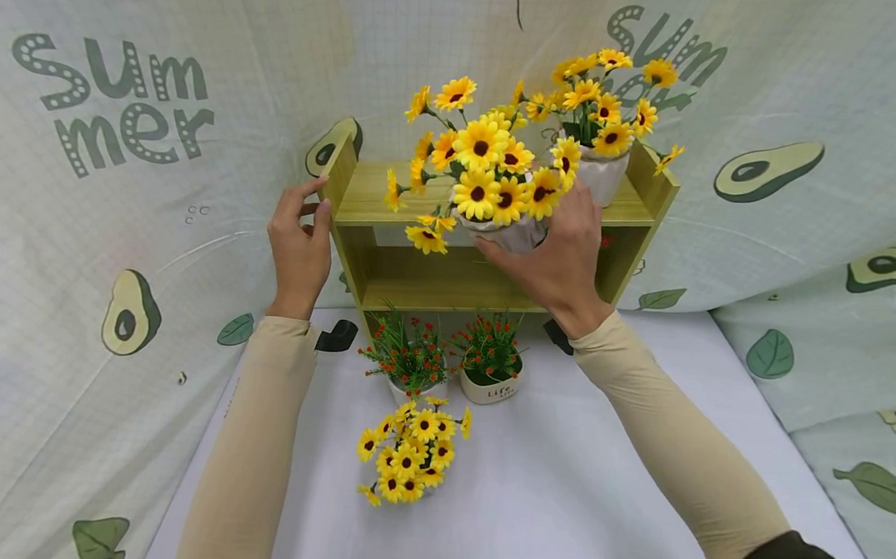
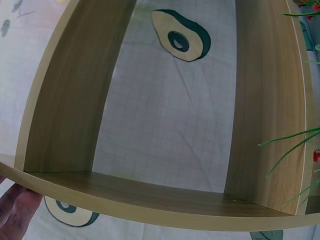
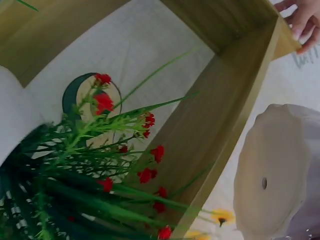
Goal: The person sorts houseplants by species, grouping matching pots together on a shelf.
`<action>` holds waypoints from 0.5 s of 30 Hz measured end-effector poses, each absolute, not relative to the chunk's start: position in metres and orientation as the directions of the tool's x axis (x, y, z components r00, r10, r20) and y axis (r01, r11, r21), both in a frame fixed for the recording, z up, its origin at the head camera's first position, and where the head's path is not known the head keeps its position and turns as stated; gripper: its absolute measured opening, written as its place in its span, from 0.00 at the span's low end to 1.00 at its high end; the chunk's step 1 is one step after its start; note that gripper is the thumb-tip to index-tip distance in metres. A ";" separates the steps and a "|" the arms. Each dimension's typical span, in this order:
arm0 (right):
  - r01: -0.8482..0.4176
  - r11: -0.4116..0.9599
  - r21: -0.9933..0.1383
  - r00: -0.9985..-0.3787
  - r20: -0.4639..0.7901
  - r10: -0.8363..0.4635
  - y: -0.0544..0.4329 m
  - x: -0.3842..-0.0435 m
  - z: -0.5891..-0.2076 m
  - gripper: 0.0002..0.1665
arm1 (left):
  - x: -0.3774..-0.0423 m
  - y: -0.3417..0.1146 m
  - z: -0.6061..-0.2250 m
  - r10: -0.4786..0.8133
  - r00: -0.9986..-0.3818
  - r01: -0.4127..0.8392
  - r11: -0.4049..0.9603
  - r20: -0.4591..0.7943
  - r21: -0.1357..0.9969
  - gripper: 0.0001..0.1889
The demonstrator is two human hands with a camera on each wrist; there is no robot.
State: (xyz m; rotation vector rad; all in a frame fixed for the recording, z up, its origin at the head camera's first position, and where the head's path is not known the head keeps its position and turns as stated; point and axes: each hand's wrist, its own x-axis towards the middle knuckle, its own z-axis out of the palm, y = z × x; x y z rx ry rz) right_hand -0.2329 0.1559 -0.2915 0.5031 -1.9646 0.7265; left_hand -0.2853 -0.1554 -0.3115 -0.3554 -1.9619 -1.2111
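Note:
My right hand [image 1: 562, 251] grips a white pot [image 1: 506, 232] full of yellow sunflowers [image 1: 491, 160], tilted at the front edge of the wooden shelf's top board [image 1: 369, 188]. In the right wrist view the underside of this white pot [image 3: 270, 170] shows a small drain hole. My left hand [image 1: 299, 244] touches the outer side of the shelf's left panel [image 1: 338, 170], its fingers loosely bent. Part of the left hand [image 2: 20, 210] also shows beside the shelf frame in the left wrist view. A second potted sunflower [image 1: 603, 165] stands on the top board at the right.
On the white table [image 1: 576, 452] before the shelf stand two red-flowered plants, one in a round pot [image 1: 417, 386] and one in a cream "Life" pot [image 1: 491, 390]. Another sunflower bunch [image 1: 410, 453] stands nearer. A red-flowered plant [image 3: 110, 145] sits inside the shelf. Printed cloth hangs behind.

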 end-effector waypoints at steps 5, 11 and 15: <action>-0.560 0.771 -0.305 -0.488 0.873 -0.009 0.146 -0.249 -0.286 0.53 | -0.285 -0.156 -0.312 -0.158 -0.650 0.591 0.510 0.743 0.625 0.16; -0.529 0.754 -0.390 -0.523 0.849 0.072 0.137 -0.262 -0.280 0.53 | -0.285 -0.156 -0.312 -0.149 -0.644 0.598 0.514 0.750 0.615 0.16; -0.508 0.751 -0.421 -0.540 0.835 0.102 0.134 -0.270 -0.278 0.45 | -0.285 -0.156 -0.312 -0.150 -0.644 0.600 0.509 0.750 0.617 0.16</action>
